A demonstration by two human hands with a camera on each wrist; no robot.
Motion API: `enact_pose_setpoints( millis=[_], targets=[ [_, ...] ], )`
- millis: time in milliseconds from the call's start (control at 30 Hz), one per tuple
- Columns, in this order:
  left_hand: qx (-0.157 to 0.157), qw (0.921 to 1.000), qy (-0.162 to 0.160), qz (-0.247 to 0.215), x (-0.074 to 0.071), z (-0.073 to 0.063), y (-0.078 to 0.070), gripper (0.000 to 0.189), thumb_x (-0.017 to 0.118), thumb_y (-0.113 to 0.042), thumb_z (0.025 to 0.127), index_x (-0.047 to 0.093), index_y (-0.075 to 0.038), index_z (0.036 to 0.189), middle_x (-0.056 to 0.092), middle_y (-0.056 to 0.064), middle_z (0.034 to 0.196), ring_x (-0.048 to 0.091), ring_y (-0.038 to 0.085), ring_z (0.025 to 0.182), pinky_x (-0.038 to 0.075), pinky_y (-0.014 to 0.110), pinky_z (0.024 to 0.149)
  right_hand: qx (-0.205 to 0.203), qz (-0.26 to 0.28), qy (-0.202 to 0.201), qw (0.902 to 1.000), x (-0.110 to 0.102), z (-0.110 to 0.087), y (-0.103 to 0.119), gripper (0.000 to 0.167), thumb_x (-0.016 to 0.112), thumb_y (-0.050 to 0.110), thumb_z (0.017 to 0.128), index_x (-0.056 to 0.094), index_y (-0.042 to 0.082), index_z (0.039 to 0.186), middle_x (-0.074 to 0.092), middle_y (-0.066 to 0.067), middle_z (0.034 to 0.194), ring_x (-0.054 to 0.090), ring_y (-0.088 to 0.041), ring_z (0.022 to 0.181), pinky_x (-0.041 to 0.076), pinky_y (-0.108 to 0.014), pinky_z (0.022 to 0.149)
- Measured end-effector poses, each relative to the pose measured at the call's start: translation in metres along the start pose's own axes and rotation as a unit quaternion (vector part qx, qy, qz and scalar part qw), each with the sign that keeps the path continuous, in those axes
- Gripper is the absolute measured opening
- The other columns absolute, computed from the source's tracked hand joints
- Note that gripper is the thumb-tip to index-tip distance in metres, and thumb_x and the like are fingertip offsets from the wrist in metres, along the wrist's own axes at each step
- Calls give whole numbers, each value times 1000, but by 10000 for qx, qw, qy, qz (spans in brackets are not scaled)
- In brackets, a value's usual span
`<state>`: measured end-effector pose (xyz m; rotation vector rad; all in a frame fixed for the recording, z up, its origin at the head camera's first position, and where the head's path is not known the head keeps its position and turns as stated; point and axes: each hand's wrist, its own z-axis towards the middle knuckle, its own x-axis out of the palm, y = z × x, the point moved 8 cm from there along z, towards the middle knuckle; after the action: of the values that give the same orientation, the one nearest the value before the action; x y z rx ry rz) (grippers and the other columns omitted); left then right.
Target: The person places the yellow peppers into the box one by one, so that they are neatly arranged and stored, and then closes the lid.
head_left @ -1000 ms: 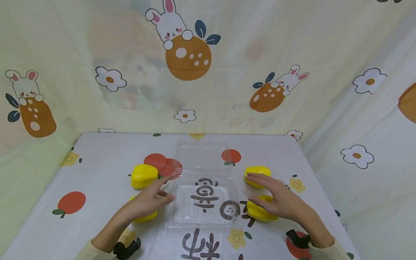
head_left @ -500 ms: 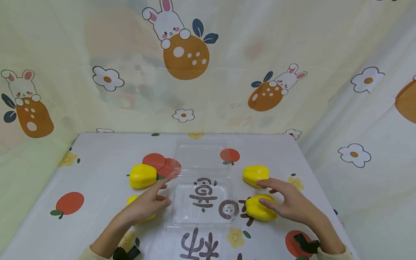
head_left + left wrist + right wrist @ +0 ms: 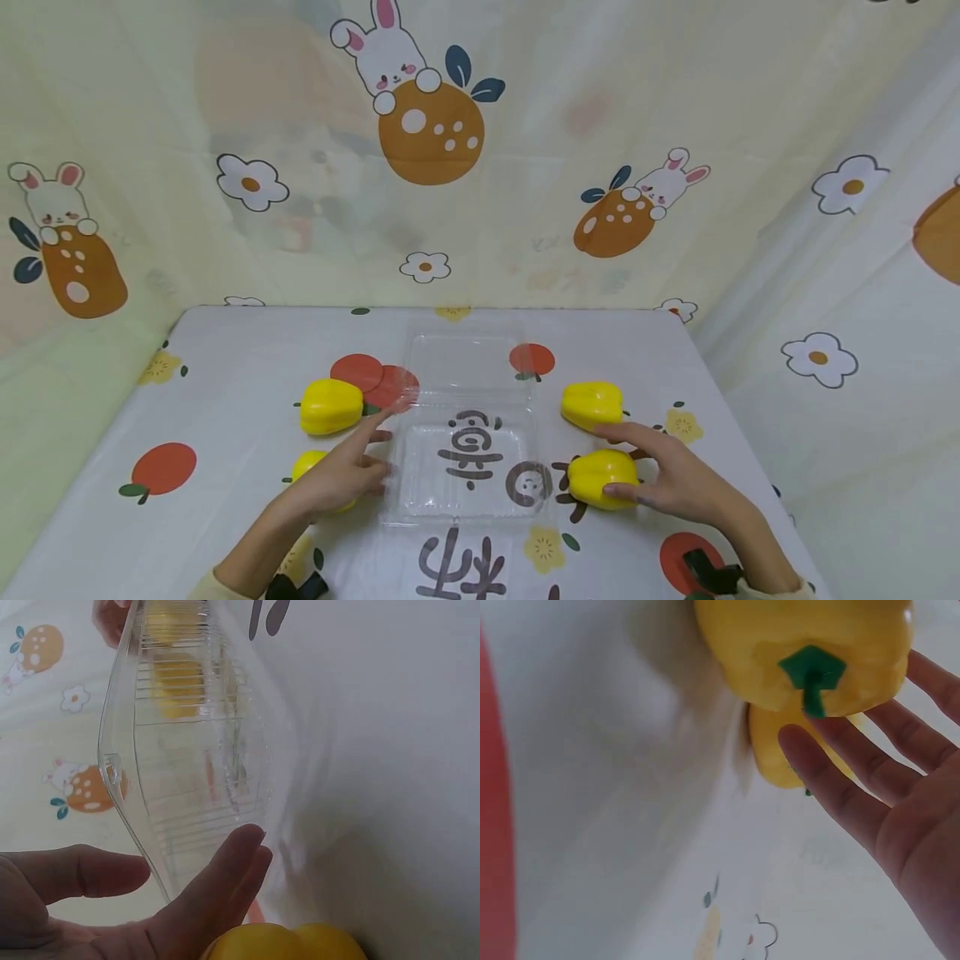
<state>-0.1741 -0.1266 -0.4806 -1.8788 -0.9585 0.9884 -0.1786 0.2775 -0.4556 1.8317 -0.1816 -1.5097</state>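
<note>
A clear plastic clamshell box [image 3: 472,500] lies unfolded mid-table, its lid [image 3: 468,362] flat toward the back. Beside its left edge is my left hand [image 3: 341,473], fingers extended; in the left wrist view the thumb and fingertips lie close to the box wall, contact unclear. That hand partly covers a yellow bell pepper [image 3: 306,462]. Around the nearer right-hand yellow bell pepper [image 3: 598,477] my right hand [image 3: 678,473] is spread, thumb on the near side, fingers beyond it. The right wrist view has those fingers [image 3: 855,799] fairly straight beside the pepper's green stem [image 3: 813,675].
Another yellow bell pepper [image 3: 331,407] sits at the back left, and one more yellow bell pepper [image 3: 591,405] at the back right. A printed white cloth [image 3: 247,375] covers the table. Patterned curtains [image 3: 525,208] hang behind and at the sides.
My right hand has moved right and toward me, from above the two right-hand peppers to around the nearer one. The left hand has stayed almost still beside the box.
</note>
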Motion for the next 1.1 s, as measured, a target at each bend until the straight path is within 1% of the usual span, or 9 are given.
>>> enact_pose_setpoints(
  millis=[67,133,367,567,733,867,1100],
  targets=[
    [-37,10000,8,-53,1,1,1,88,63,3,96,22,-25,170,36,29,166,66,40,123,66,46,90,123,39,94,9999,3,-1,-5,76,87,54,83,61,21,147,66,-1,148,67,-26,126,62,-29,95],
    [-87,9999,-36,-97,2,2,2,89,63,3,96,23,-26,170,37,28,166,66,39,123,66,45,89,180,40,142,9997,5,-2,-8,79,87,54,83,60,19,148,66,-1,149,66,-24,126,62,-29,94],
    [-154,9997,-54,-154,3,3,4,91,61,5,95,22,-30,170,39,27,165,66,34,117,67,43,86,143,128,146,9997,9,-6,-17,81,89,51,82,59,16,148,65,-4,150,63,-23,129,61,-28,92],
    [-224,9991,55,-351,5,2,6,97,61,7,92,20,-34,170,37,28,165,64,34,113,66,42,82,252,321,219,9989,13,-9,-28,80,89,48,82,58,18,149,63,-4,151,60,-11,130,61,-27,92],
    [-252,9989,18,-403,7,2,7,97,60,6,92,19,-36,170,36,28,165,64,31,108,66,39,74,306,441,287,9981,16,-11,-32,82,91,46,80,58,19,150,63,-3,152,57,-2,129,60,-27,93],
    [-261,9988,-74,-396,8,0,7,97,59,6,93,18,-35,170,35,28,166,64,31,108,65,37,72,317,531,331,9975,16,-12,-32,83,93,42,79,57,19,150,62,-3,152,56,2,127,60,-28,95],
    [-225,9986,-133,-449,10,-1,7,96,58,7,92,18,-33,171,34,28,167,63,31,109,66,38,72,284,697,417,9963,17,-13,-33,82,92,39,82,56,15,151,62,-7,153,55,9,124,60,-26,96]
  ],
)
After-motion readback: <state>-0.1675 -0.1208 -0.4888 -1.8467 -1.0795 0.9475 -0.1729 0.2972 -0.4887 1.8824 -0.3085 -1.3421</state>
